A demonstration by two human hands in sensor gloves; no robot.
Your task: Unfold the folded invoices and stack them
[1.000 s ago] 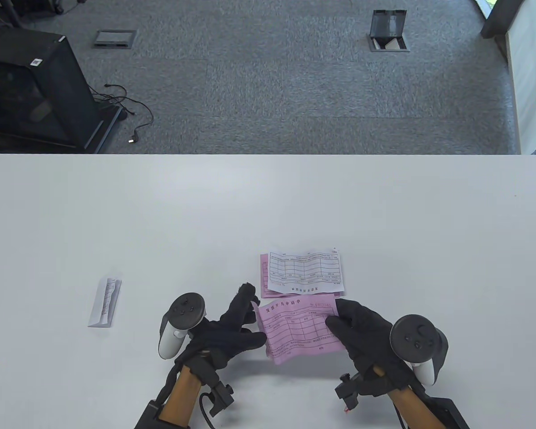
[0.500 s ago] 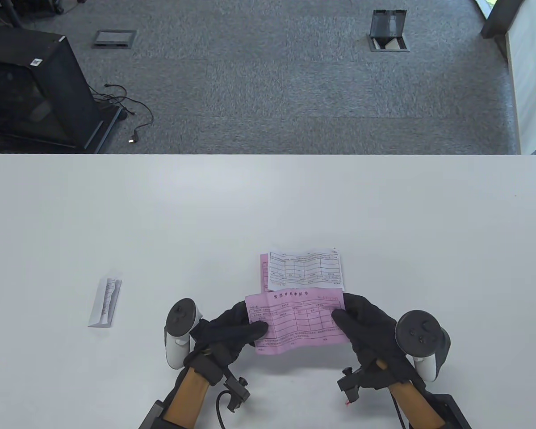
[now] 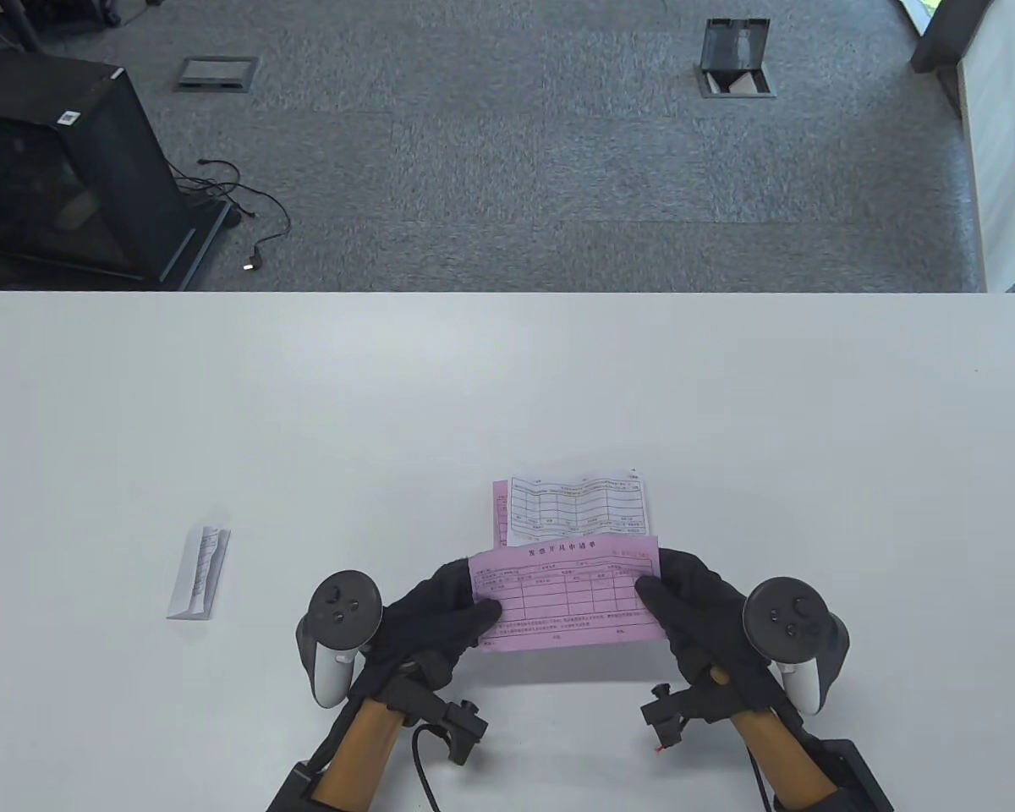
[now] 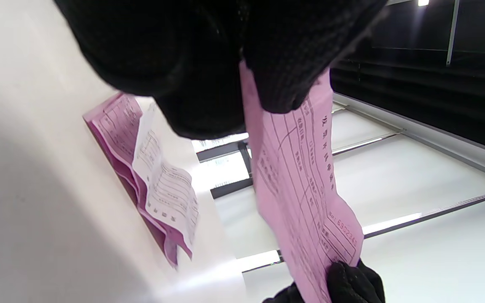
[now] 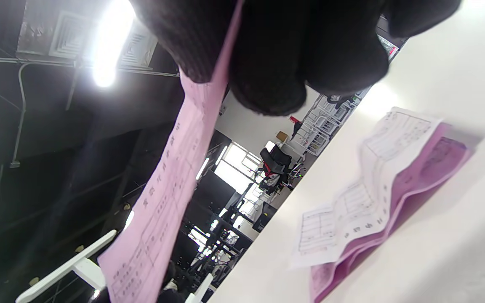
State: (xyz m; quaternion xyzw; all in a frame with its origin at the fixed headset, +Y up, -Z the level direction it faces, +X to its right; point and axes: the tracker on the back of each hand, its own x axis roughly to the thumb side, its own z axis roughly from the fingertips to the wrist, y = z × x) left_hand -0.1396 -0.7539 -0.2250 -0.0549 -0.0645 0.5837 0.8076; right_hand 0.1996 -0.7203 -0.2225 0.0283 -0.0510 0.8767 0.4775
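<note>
A pink invoice (image 3: 568,594) is spread out flat between my two hands, above the table near its front edge. My left hand (image 3: 465,609) pinches its left edge and my right hand (image 3: 660,596) pinches its right edge. In the left wrist view the pink sheet (image 4: 301,185) hangs from my gloved fingers; in the right wrist view it (image 5: 171,189) runs down from my fingers. Just beyond it lies a stack (image 3: 575,507) with a white invoice on top of pink ones, also seen in the wrist views (image 4: 158,185) (image 5: 364,193). A folded white invoice (image 3: 199,572) lies at the left.
The white table (image 3: 507,389) ends at a far edge, with grey carpet beyond. A black cabinet (image 3: 59,169) and floor cables stand off the table at the far left.
The pink invoice has been pulled open from crumpled and tilted to flat and level. Both hands shifted slightly toward the stack, the sheet's far edge now overlapping it.
</note>
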